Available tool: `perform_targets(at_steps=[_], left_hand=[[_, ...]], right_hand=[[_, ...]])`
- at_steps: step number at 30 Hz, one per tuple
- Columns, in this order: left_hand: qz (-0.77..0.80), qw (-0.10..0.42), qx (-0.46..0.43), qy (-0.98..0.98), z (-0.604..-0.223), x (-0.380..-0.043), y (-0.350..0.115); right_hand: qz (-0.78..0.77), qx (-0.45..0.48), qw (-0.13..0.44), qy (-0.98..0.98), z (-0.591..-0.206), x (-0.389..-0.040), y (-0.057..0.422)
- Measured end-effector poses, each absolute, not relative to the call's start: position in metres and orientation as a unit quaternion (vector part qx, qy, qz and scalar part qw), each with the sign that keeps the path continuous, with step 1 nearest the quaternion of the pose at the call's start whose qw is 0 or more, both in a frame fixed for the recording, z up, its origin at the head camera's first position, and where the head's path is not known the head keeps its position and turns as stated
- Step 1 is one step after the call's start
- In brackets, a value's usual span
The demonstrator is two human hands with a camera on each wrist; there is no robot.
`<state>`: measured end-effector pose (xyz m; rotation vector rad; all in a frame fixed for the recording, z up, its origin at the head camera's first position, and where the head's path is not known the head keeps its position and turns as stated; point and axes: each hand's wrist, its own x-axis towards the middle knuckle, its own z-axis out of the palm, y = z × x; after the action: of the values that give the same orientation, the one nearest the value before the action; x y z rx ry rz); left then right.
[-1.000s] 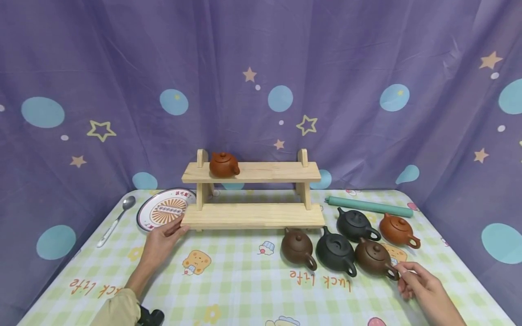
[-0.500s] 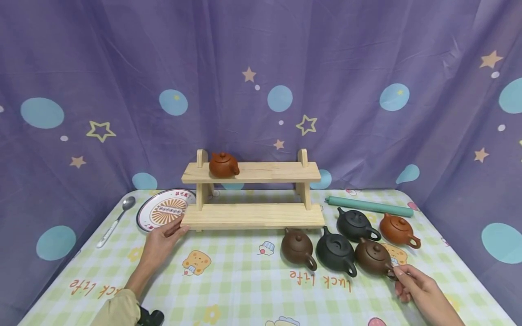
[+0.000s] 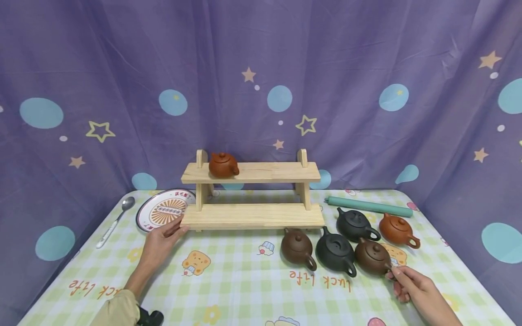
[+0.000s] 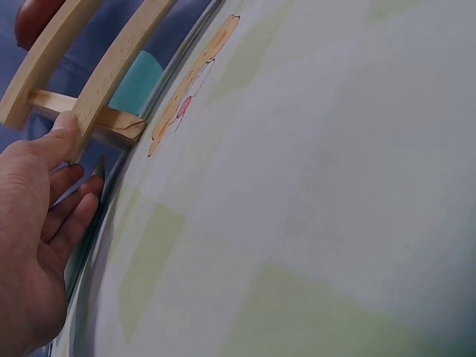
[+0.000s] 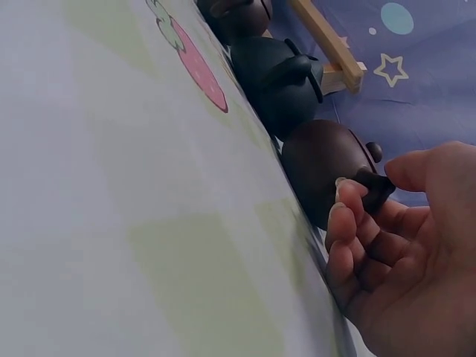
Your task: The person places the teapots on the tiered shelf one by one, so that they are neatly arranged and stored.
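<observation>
My right hand pinches the handle of a dark brown teapot at the front right of a teapot group. In the right wrist view, thumb and fingers close round that handle, and the teapot's body sits on the cloth. On the left, my left hand grips the left end of the two-tier wooden shelf, at its lower board. The left wrist view has the thumb on the board with the other fingers curled below. An orange-brown teapot stands at the left of the top tier.
Left of the held teapot stand a black teapot and another brown teapot. Behind are a second black teapot, an orange-brown teapot and a green rolled stick. A plate and spoon lie far left.
The right hand has shifted slightly left, its fingertips moving further over the brown teapot's handle. My left hand stays on the shelf, and the teapots have not moved.
</observation>
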<state>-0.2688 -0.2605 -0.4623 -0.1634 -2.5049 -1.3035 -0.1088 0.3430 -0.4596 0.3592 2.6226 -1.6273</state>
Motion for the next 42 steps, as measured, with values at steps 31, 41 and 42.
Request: perform_targets(at_steps=[31, 41, 42], left_hand=[[-0.460, 0.153, -0.055, -0.873, -0.4624, -0.2673, -0.2611], [-0.456, 0.149, -0.053, -0.876, -0.4627, -0.2685, -0.2605], [-0.456, 0.149, -0.053, -0.876, -0.4626, -0.2687, -0.2604]], right_hand=[[-0.516, 0.100, -0.052, 0.849, -0.4640, -0.1079, 0.3375], [-0.519, 0.096, -0.073, 0.846, -0.4627, -0.1082, 0.3379], [-0.520, 0.096, -0.073, 0.846, -0.4624, -0.1082, 0.3381]])
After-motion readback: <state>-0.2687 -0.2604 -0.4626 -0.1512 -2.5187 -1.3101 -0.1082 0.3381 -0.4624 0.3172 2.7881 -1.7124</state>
